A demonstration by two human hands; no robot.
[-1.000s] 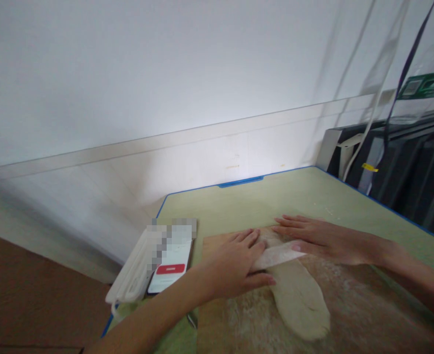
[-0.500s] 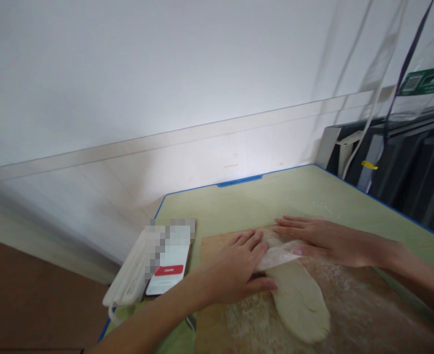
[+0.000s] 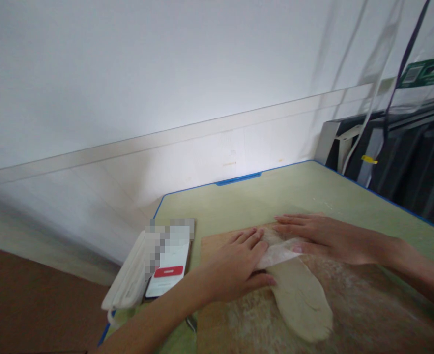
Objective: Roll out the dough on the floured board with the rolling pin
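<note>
A flattened oval of pale dough (image 3: 305, 302) lies on a floured wooden board (image 3: 217, 324). Across its far end is a thin, whitish, translucent piece (image 3: 279, 253), which looks like film; its exact kind is unclear. My left hand (image 3: 242, 265) rests palm down at the left of this piece, fingers stretched forward and thumb at the dough's left edge. From the right, my right hand (image 3: 323, 238) reaches over the board's far edge with straight fingers, its thumb touching the translucent piece. Both hands look open, though whatever is under the palms is hidden.
A phone (image 3: 168, 285) with a lit, partly blurred screen lies left of the board. Next to it is a white object (image 3: 126, 282). The green table (image 3: 294, 184) has a blue edge and meets a white wall. Dark panels (image 3: 412, 152) and a clear bottle (image 3: 423, 73) stand right.
Both hands keep almost the same pose on the translucent piece. The dough's near end appears slightly farther right, and the camera view has shifted a little.
</note>
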